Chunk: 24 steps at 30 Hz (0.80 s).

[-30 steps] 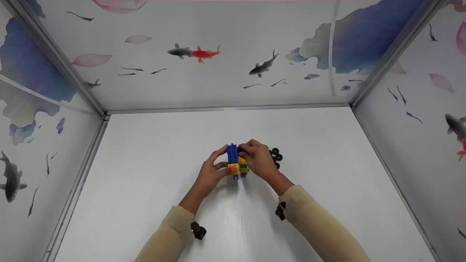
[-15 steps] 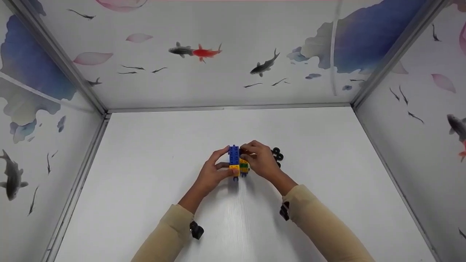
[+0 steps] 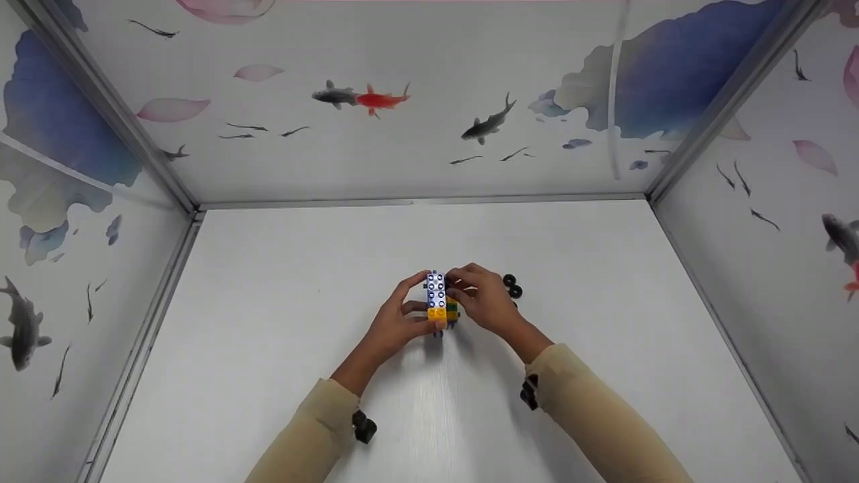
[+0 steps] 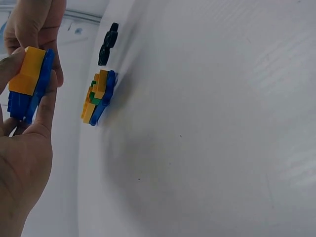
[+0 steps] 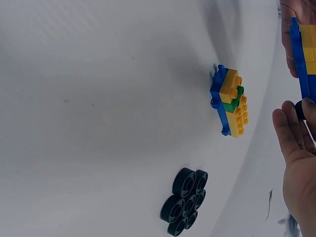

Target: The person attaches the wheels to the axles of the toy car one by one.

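Observation:
My left hand (image 3: 396, 323) holds a toy brick car (image 3: 436, 292) of blue and yellow blocks above the table. In the left wrist view, the yellow block (image 4: 29, 71) sits on the car's blue wheeled-type base, between thumb and fingers. My right hand (image 3: 488, 300) is at the car's far right side. In the right wrist view, it pinches a small black wheel (image 5: 299, 110) against the blue base; whether the wheel is seated is hidden by the fingers. A second brick car (image 5: 230, 101), yellow and green on a blue base, stands on the table just beyond.
Several black wheels (image 5: 185, 202) lie grouped on the white table (image 3: 302, 268), right of my right hand. Printed white walls (image 3: 416, 161) with metal-coloured edging close in the table at the back and both sides.
Both hands and the held car have shifted slightly right and nearer. The car has tilted, so its blue studs now catch the light. The grips look the same.

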Available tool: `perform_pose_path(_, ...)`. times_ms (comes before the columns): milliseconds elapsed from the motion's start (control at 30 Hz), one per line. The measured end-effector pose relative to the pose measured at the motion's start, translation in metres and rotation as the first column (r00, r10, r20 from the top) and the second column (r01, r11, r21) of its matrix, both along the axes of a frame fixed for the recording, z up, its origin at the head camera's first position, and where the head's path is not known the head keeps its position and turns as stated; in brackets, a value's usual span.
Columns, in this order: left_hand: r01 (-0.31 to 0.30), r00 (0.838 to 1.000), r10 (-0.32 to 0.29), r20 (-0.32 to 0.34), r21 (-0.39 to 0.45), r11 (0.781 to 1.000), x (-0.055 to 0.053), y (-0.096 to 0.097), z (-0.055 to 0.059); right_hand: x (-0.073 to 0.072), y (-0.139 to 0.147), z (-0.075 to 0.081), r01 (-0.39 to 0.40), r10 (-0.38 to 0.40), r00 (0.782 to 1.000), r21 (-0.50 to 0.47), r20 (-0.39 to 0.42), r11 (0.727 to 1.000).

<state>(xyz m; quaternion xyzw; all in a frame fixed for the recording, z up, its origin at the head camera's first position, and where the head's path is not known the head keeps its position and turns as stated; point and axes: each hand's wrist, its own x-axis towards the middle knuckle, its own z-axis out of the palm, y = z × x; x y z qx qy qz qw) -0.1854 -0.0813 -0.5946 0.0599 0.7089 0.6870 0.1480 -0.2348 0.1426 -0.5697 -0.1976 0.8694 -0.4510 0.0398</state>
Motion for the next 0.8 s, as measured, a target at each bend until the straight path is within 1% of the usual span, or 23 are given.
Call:
perform_pose_path(67, 0.008, 1.000, -0.008, -0.027, 0.006, 1.000, -0.0010, -0.0001, -0.0006, 0.0002, 0.0001, 0.0008, -0.004, 0.004, 1.000, 0.001, -0.002, 1.000)
perform_pose_path(133, 0.014, 0.998, -0.015, -0.069, -0.001, 1.000, -0.0016, -0.0003, -0.0009, -0.0002, 0.0001, 0.0006, -0.004, 0.004, 1.000, 0.007, -0.008, 1.000)
perform_pose_path(233, 0.028, 0.992, -0.030, -0.126, -0.017, 0.999, -0.0021, -0.0014, -0.0026, -0.0001, -0.0005, 0.0012, -0.005, 0.005, 1.000, 0.013, -0.008, 1.000)
perform_pose_path(300, 0.039, 0.988, -0.041, -0.150, -0.019, 0.999, -0.0023, -0.0023, -0.0040, 0.0002, -0.0008, 0.0012, -0.006, 0.007, 1.000, 0.016, -0.004, 1.000)
perform_pose_path(433, 0.057, 0.985, -0.059, -0.160, -0.018, 0.998, -0.0027, -0.0029, -0.0051, 0.0004, -0.0009, 0.0019, -0.010, 0.009, 1.000, 0.016, 0.009, 1.000)
perform_pose_path(600, 0.073, 0.982, -0.079, -0.171, -0.044, 0.996, -0.0036, -0.0023, -0.0046, 0.0006, -0.0007, 0.0030, -0.004, 0.004, 1.000, 0.023, 0.006, 1.000)
perform_pose_path(800, 0.077, 0.982, -0.085, -0.170, -0.059, 0.995, -0.0043, -0.0024, -0.0039, 0.0016, 0.0010, 0.0034, -0.014, 0.014, 1.000, 0.033, -0.001, 0.999)
